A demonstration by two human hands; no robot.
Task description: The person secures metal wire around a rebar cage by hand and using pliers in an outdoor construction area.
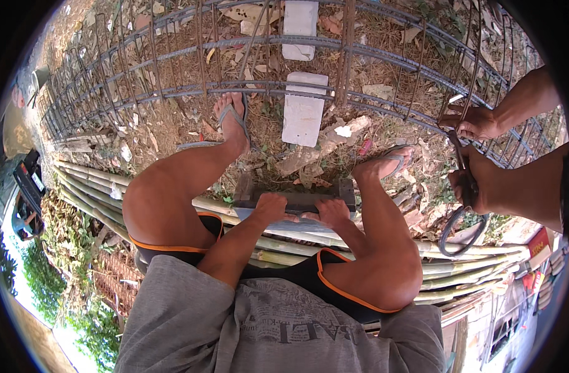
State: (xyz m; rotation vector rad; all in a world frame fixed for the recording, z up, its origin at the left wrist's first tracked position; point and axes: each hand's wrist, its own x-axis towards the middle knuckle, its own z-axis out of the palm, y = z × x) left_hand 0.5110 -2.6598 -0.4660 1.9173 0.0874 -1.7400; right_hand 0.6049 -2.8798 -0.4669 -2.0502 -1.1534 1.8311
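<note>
While the person sits on a stack of bamboo poles [471, 255] with knees spread, both hands rest at the middle of the frame on a dark flat bar [297, 200] that lies across the poles between the feet. The left hand [271, 206] has its fingers curled over the bar's near edge, clamped on it, and the right hand [331, 211] lies just beside it, fingers bent over the same edge in a like hold. The bar looks like steel or dense wood, so it would likely be heavy and stiff, with hard edges; a hold nearer its two ends would probably steady it better than the close central grip. Its ends are partly hidden behind the shins and its underside cannot be seen, so its true length and thickness are hard to make out. Across the upper part of the frame runs a rebar cage [172, 87] lying on dry ground, with two white blocks [303, 109] under and behind it. At the right edge a co-worker's two hands [477, 121] work at the cage with a thin dark tool and a loop of wire [462, 233]; the tool is too small to name. Sandalled feet [233, 118] rest on the litter of leaves.
</note>
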